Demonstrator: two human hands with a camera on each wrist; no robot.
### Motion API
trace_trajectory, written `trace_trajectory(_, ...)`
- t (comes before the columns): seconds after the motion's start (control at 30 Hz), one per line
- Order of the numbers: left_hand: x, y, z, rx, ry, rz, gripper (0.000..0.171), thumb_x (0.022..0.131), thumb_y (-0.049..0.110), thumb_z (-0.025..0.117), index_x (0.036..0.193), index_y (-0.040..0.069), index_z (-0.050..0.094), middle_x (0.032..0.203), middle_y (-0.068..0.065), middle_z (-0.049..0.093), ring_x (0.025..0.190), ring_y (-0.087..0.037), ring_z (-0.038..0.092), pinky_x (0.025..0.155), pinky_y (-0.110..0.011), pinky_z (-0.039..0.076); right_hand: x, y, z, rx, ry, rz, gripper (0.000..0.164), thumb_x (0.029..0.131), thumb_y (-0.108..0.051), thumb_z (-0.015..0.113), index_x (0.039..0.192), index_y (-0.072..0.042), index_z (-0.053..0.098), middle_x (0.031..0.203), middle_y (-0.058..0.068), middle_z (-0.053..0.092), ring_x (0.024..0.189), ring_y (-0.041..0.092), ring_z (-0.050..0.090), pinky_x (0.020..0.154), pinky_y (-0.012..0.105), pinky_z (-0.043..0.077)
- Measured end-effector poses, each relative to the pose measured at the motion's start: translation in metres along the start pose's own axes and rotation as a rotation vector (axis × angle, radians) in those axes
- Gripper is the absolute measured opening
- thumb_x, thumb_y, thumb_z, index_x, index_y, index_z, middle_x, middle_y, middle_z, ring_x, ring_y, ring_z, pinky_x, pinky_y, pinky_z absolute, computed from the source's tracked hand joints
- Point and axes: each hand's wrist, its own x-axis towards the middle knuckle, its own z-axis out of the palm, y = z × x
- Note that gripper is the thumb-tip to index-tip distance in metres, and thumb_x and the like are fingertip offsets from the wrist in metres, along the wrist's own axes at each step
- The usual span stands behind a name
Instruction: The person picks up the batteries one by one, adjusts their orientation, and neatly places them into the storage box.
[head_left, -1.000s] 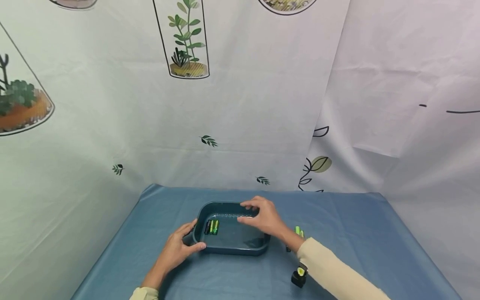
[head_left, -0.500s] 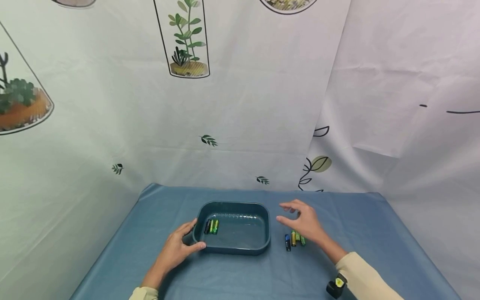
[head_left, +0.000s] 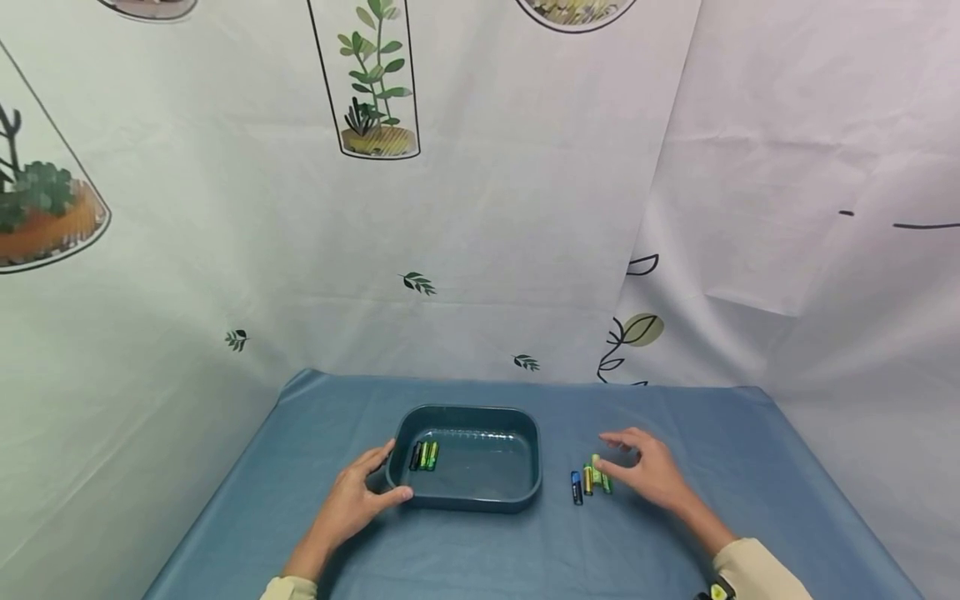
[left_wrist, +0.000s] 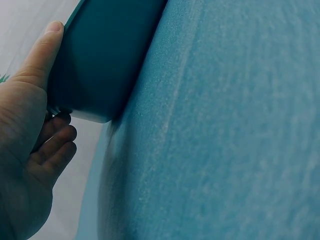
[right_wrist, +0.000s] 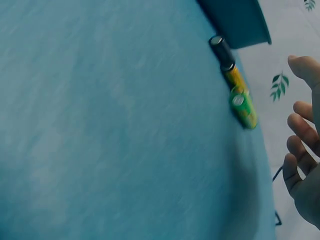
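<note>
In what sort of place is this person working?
Probably a makeshift, screened-off tabletop workspace: wrinkled plant-print sheeting hangs behind and beside a blue-covered table, where a teal rectangular dish contains batteries.

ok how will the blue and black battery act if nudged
The blue and black battery may roll sideways, being a cylinder lying on its side. It looks smooth, so perhaps slippery, and its straight, crisp outline suggests stiffness.
</note>
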Motion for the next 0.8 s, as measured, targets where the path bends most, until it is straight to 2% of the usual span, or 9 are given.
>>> trace_trajectory(0.2,0.001,-0.001,0.001,-0.002,0.005,0.002,0.091,0.080,0.046,0.087,0.156,0.014,0.046,0.153,-0.023,0.047,0.135,-0.046,0.050,0.100,-0.060,0.050,-0.009,0.013,0.000,-0.042,-0.019,-0.020,0.052,0.082,-0.042,0.087,0.122,-0.009,0.076,0.110,0.001,0.071,0.099,0.022,0.065,0.077,0.038,0.053)
trace_trajectory(0.33,0.001,0.000,0.000,0.007,0.009,0.005,0.092,0.080,0.046,0.087,0.155,0.013,0.046,0.153,-0.022,0.048,0.135,-0.046,0.051,0.100,-0.061,0.050,-0.014,0.020,-0.001,-0.063,-0.027,-0.036,0.055,0.080,-0.045,0.087,0.121,-0.011,0.076,0.106,-0.005,0.070,0.096,0.016,0.063,0.078,0.037,0.053)
trace_trajectory(0.53,0.001,-0.001,0.001,0.005,0.010,0.003,0.091,0.080,0.046,0.086,0.155,0.013,0.046,0.153,-0.023,0.047,0.135,-0.046,0.050,0.100,-0.060,0.050,-0.020,0.026,0.000,-0.028,-0.061,0.037,0.056,0.081,-0.048,0.086,0.124,-0.013,0.075,0.101,-0.008,0.066,0.089,0.007,0.058,0.072,0.027,0.050)
trace_trajectory(0.8,0.001,-0.001,0.002,0.013,0.010,0.008,0.092,0.080,0.047,0.086,0.156,0.013,0.046,0.153,-0.022,0.048,0.134,-0.046,0.051,0.099,-0.060,0.051,-0.021,0.031,0.000,-0.027,-0.128,0.094,0.061,0.078,-0.054,0.086,0.125,-0.017,0.074,0.102,-0.010,0.064,0.090,0.007,0.057,0.076,0.031,0.050)
